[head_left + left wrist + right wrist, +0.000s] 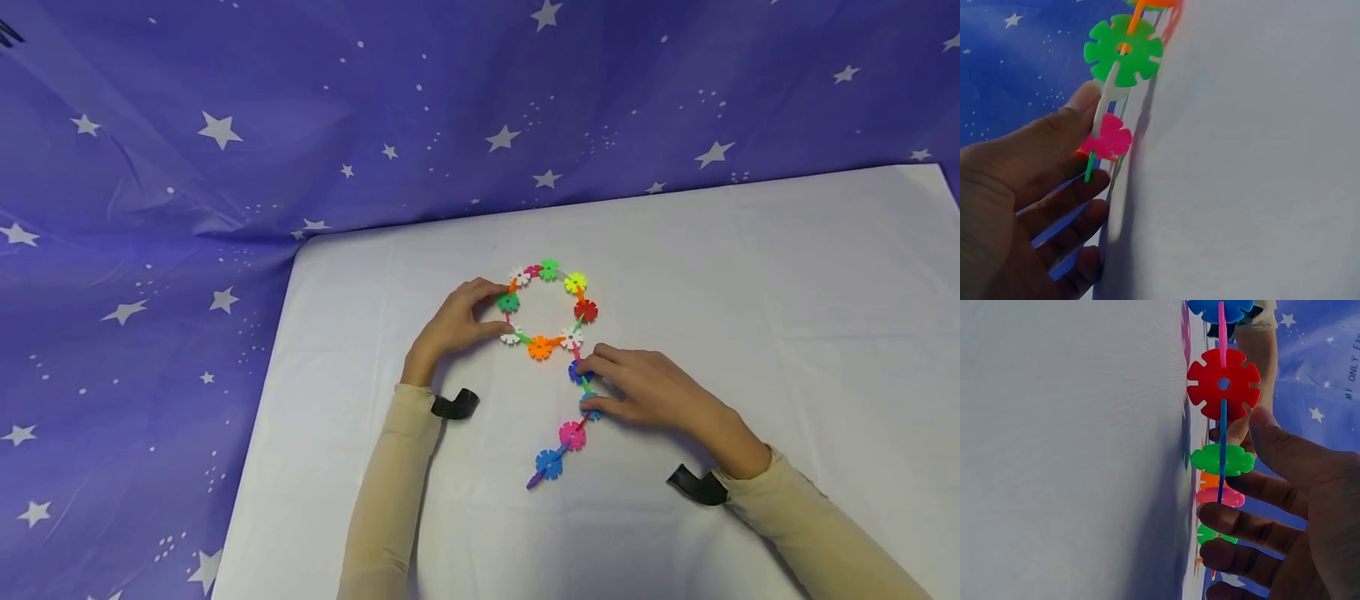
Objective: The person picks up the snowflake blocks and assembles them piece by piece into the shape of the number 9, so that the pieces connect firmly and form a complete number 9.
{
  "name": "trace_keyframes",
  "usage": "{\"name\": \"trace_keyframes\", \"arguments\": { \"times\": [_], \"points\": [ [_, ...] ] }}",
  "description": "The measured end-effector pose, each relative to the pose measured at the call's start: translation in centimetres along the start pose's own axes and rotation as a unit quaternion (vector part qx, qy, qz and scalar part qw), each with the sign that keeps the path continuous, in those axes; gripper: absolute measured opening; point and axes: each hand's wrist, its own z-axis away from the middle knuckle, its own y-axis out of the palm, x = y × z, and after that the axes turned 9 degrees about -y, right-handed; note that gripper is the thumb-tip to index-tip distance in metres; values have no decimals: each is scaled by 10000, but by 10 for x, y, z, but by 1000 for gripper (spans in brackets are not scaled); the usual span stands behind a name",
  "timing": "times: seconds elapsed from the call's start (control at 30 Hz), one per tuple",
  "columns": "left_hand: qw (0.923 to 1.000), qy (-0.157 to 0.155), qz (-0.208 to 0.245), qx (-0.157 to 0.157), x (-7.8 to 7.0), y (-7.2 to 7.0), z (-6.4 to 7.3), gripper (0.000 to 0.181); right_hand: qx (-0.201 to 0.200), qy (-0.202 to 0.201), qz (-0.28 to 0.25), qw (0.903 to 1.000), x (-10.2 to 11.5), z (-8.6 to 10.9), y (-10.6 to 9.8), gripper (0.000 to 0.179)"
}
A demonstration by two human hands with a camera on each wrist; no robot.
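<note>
Coloured notched plastic discs, linked flat and edge-on in turn, form a chain on the table: a ring (540, 347) with a tail (573, 436) running toward the front. At the ring's left side is my left hand (457, 321), thumb and forefinger spread round a green disc (508, 302), the thumb at a white disc. My right hand (648, 387) touches two blue discs of the tail with parted forefinger and thumb. In the left wrist view, the thumb lies by an edge-on white disc (1105, 100). The right wrist view has the thumb at the rim of a red disc (1224, 384).
A white cloth (787, 333) covers the table. Behind it and to its left hangs a purple curtain (420, 108) printed with white stars. Black curved pieces (455, 404) sit at both wrists, beside the beige sleeves (390, 492).
</note>
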Motion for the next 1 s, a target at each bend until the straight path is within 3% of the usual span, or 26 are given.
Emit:
{"name": "trace_keyframes", "arguments": {
  "times": [0.2, 0.37, 0.5, 0.7, 0.87, 1.0],
  "points": [
    [9993, 127, 354, 75, 4, -5, -7, 56, 26, 233, 56, 9997, 4, -4, -4, 40],
    [9986, 275, 447, 66, 3, -5, -10, 53, -712, 695, 92, 9950, -5, -12, -10, 36],
    [9983, 378, 434, -28, 2, -5, -10, 53, -1120, 1154, -303, 9865, -19, -19, -10, 45],
    [9981, 92, 604, -95, 3, -2, -9, 53, -916, 1520, -987, 9792, -39, -37, -3, 67],
    [9977, -50, 641, -232, 7, 1, -7, 57, -887, 1835, -1128, 9725, -44, -47, 1, 58],
    [9974, -26, 652, -311, 7, 2, -4, 47, -999, 1986, -1173, 9679, -47, -48, 2, 56]
  ]
}}
